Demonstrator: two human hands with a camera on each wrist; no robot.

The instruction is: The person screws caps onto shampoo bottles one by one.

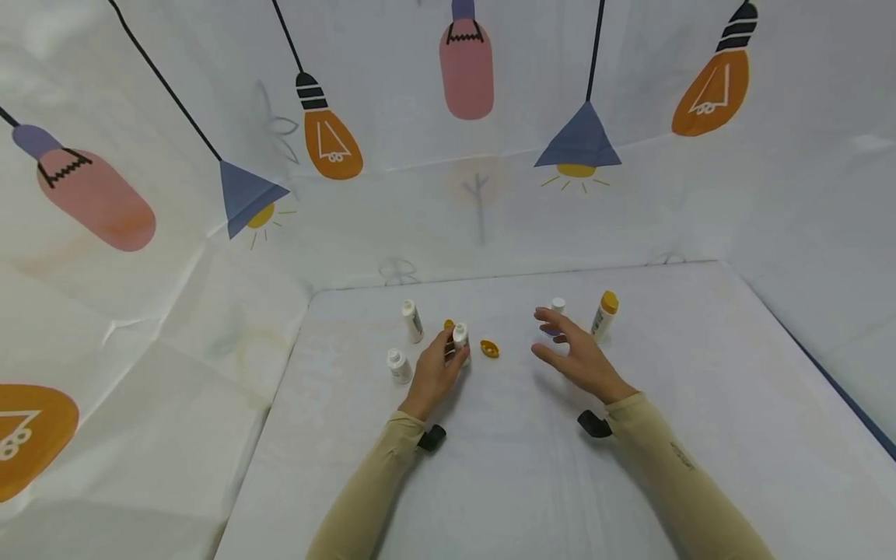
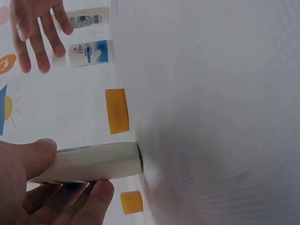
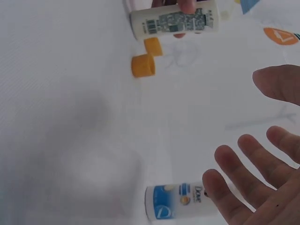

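My left hand grips a white bottle with a bare white top, thumb on one side and fingers on the other. In the left wrist view this bottle has its base close over the table. Two orange-yellow caps lie by it: one cap to its right, a smaller-looking cap behind it. My right hand hovers with spread fingers and holds nothing. Just beyond it stands a white and blue Dove bottle, partly hidden by the fingers in the head view.
A white bottle with a yellow cap stands right of the Dove bottle. Left of my left hand stand a taller white bottle and a shorter white bottle. A white sheet printed with lamps walls the back and sides of the table.
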